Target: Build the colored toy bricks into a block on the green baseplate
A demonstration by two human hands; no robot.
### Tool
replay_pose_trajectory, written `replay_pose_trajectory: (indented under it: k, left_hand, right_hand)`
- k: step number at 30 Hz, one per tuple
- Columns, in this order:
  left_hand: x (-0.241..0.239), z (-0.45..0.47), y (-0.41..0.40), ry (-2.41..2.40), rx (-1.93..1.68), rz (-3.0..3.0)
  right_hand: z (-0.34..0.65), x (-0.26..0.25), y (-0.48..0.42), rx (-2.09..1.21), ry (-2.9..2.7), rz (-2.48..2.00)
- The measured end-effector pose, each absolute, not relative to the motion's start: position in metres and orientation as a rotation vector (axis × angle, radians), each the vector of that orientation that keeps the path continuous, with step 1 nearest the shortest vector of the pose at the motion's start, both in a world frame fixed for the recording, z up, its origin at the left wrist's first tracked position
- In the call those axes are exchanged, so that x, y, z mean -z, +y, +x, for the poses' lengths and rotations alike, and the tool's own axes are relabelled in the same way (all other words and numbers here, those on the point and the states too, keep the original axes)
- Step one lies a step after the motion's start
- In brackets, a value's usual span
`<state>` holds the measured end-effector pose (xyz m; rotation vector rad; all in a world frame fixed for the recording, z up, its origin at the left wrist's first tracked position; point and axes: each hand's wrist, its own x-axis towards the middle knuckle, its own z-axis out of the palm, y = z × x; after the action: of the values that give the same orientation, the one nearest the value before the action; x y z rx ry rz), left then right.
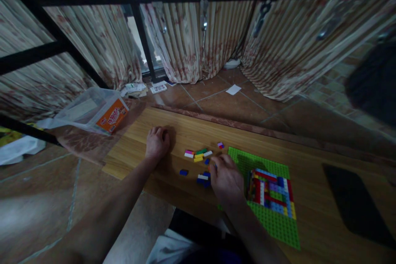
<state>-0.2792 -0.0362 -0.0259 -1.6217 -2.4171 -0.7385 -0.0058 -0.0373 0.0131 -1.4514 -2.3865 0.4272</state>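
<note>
My left hand (157, 142) rests on the wooden table with its fingers curled; whatever they may hold is hidden. Among the loose toy bricks, my right hand (227, 177) has its thumb and fingertips closed around a small orange brick (212, 166), of which only a little shows. Left of those fingertips lie yellow bricks (199, 157), a green brick (201, 151), a blue brick (183, 172) and a white brick (203, 177) over blue ones. A pink and white group (189, 154) sits nearer my left hand. Beyond my right hand is a purple and red piece (220, 145).
A green baseplate (275, 225) on the table's right bears a multicoloured brick structure (272, 189). Farther right lies a dark flat panel (355, 202). On the floor at the left stands a clear plastic box (83, 109) with an orange label. Curtains hang behind black metal bars.
</note>
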Motion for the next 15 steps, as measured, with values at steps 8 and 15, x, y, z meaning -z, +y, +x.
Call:
replay_pose_trajectory:
  k: [8,15]
  left_hand:
    - [0.027,-0.279,-0.036,-2.414,0.748,-1.609]
    - [0.026,-0.280,-0.037,-2.428,0.730,-1.615]
  right_hand:
    - [-0.025,-0.006,-0.033,-0.382,-2.376,-1.416]
    - [0.018,-0.042,-0.048,-0.867,-1.920,-1.319]
